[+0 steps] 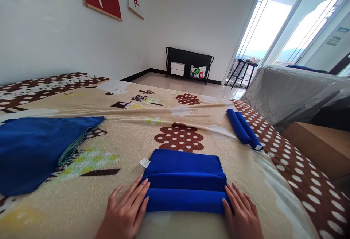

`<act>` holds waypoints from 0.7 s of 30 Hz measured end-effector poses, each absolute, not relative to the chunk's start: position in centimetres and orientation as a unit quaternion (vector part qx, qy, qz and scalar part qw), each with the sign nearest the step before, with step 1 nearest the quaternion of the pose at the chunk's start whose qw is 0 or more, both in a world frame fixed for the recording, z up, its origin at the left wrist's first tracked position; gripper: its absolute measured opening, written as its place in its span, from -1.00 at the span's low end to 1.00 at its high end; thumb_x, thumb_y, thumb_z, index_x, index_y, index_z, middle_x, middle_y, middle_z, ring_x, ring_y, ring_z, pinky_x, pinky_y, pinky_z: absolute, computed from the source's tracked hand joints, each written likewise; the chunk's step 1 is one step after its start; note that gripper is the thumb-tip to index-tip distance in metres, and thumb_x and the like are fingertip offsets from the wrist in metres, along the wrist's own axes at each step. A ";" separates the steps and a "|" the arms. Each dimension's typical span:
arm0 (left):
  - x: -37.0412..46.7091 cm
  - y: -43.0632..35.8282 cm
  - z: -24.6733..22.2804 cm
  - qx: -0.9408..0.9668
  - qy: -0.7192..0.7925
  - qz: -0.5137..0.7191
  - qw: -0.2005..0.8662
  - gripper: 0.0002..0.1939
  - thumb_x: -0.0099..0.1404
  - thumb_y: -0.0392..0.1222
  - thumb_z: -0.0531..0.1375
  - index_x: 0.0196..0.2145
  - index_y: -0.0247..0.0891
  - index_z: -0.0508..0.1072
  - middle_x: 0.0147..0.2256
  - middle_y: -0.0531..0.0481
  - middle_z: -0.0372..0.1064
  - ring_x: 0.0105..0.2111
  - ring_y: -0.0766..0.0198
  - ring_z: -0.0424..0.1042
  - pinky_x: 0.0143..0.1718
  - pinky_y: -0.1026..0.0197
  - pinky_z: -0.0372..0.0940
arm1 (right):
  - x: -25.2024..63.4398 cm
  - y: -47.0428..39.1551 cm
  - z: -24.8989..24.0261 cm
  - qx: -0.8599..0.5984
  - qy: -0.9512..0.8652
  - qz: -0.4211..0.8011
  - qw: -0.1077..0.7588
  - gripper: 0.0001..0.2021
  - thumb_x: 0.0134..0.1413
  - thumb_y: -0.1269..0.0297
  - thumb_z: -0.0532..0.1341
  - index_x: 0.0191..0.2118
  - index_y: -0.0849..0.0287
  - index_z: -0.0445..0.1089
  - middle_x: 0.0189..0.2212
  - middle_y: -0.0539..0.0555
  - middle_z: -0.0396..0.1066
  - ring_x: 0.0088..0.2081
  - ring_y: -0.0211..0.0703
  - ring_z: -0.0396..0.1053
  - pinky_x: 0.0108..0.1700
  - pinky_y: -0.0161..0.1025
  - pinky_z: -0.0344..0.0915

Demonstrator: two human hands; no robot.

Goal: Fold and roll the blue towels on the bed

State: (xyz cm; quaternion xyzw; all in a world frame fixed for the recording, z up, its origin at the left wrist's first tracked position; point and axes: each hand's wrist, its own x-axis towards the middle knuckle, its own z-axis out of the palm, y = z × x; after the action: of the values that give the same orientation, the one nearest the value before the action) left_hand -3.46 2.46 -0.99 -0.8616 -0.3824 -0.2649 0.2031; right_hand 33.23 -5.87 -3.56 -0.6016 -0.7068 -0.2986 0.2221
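A blue towel (186, 169) lies in front of me, partly rolled: its near edge forms a thick roll and the far part is flat. A small white tag sticks out at its far left. My left hand (127, 204) rests at the left end of the roll, fingers stretched out and touching the towel's edge. At the opposite end, my right hand (240, 206) lies with fingers extended along the towel's side and the thumb against the roll. Both palms face down, and neither hand is closed round the cloth.
A patterned blanket (131, 188) covers the surface beneath. Two rolled blue towels (242, 127) lie side by side at the right. A larger blue cloth pile (32, 151) is at the left. Beyond the right edge stand a cardboard box (319, 147) and a plastic-covered piece of furniture (295, 89).
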 end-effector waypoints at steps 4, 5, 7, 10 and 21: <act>2.9 1.4 -0.1 -0.899 -0.303 -0.272 0.161 -0.50 0.27 -0.40 0.05 0.16 -0.30 0.37 0.06 -0.02 0.49 0.08 0.26 0.43 0.19 0.17 0.10 | 27.2 -4.1 -2.6 -0.551 -0.756 -0.252 0.249 -0.66 0.34 0.26 0.03 0.10 0.20 0.38 0.09 0.04 0.45 0.08 -0.11 0.43 0.10 -0.13 0.22; 4.3 1.3 -0.1 -0.911 -0.281 -0.263 0.146 -0.50 0.28 -0.38 0.04 0.17 -0.32 0.36 0.07 -0.03 0.48 0.08 0.28 0.43 0.14 0.20 0.17 | 25.8 -3.5 -2.4 -0.540 -0.771 -0.236 0.243 -0.65 0.34 0.26 0.02 0.13 0.17 0.37 0.11 0.00 0.43 0.09 -0.16 0.42 0.10 -0.17 0.23; 5.4 1.6 -0.5 -0.921 -0.278 -0.243 0.124 -0.53 0.35 -0.25 0.05 0.20 -0.29 0.34 0.11 -0.03 0.45 0.07 0.27 0.44 0.05 0.22 0.27 | 24.8 -2.7 -2.5 -0.554 -0.772 -0.220 0.220 -0.62 0.37 0.17 -0.01 0.17 0.13 0.34 0.13 -0.05 0.40 0.09 -0.19 0.42 0.07 -0.19 0.27; 1.9 2.9 -1.7 -0.893 -0.356 -0.245 0.129 -0.54 0.40 -0.05 0.10 0.21 -0.14 0.33 0.11 0.01 0.44 0.05 0.23 0.46 -0.02 0.20 0.30 | 27.9 -2.8 -3.2 -0.612 -0.731 -0.238 0.182 -0.56 0.40 0.07 -0.05 0.18 0.18 0.34 0.14 0.02 0.39 0.09 -0.12 0.43 0.01 -0.12 0.31; 3.1 1.8 0.1 -0.904 -0.311 -0.240 0.168 -0.51 0.34 -0.29 0.05 0.22 -0.27 0.31 0.18 -0.03 0.36 0.16 0.26 0.36 0.17 0.17 0.09 | 24.4 -2.6 -2.5 -0.553 -0.774 -0.175 0.254 -0.66 0.36 0.25 0.03 0.12 0.16 0.38 0.12 -0.01 0.41 0.09 -0.16 0.43 0.08 -0.16 0.28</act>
State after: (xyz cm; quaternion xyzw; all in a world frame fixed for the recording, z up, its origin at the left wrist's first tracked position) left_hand 3.14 1.81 0.15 -0.9042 -0.3105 -0.2405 0.1679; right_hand 24.38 -2.60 -2.47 -0.5533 -0.7739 -0.1750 0.2536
